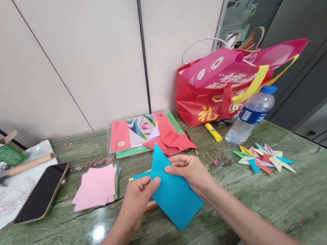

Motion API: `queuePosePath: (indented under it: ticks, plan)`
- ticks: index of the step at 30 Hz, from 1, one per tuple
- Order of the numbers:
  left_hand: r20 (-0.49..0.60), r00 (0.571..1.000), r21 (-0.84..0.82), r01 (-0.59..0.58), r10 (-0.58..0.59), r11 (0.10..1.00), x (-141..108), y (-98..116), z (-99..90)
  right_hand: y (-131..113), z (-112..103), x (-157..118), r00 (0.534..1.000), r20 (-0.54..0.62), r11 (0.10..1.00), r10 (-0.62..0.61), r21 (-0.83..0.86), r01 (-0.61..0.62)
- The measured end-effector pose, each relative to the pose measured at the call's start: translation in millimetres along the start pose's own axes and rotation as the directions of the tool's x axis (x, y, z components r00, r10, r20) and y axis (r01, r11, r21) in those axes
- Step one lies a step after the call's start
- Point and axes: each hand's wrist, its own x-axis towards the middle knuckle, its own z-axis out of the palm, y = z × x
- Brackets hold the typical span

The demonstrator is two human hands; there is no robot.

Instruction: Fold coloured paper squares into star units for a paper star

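A blue sheet of paper (176, 197) is held up between my two hands, one corner pointing away from me and another toward me. My left hand (139, 199) pinches its left edge, thumb on top. On the right edge, the thumb and fingers of my right hand (190, 172) are closed on the paper. Behind the sheet, partly hidden, lies a small stack of coloured paper (150, 205). A red folded paper piece (172, 139) rests just beyond, on a plastic-wrapped paper pack (120, 136).
Left are pink paper squares (95, 186), a phone (42, 193), a hammer (29, 164) and a green box (8, 152). Right are a glue stick (213, 131), a water bottle (250, 116), a red gift bag (199, 95) and folded paper stars (263, 158). A wall panel (102, 57) stands behind the table.
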Motion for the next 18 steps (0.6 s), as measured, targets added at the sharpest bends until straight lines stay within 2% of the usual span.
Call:
queuePosePath:
  ticks: [8, 13, 18]
  plan:
    - [-0.008, 1.000, 0.027, -0.020, 0.020, 0.999, 0.2, -4.7, -2.3, 0.9, 0.1, 0.2, 0.998, 0.059, 0.999, -0.014, -0.034, 0.016]
    - [0.010, 1.000, 0.050, 0.005, -0.006, 0.999, -0.5, -0.9, -2.2, -3.8, 0.2, -1.3, 0.982, 0.190, 0.991, -0.019, -0.125, 0.043]
    - [0.058, 0.998, 0.076, 0.008, -0.013, 0.997, -0.7, 1.5, -3.2, -5.6, 0.6, -2.6, 0.967, 0.253, 0.983, -0.031, -0.170, 0.076]
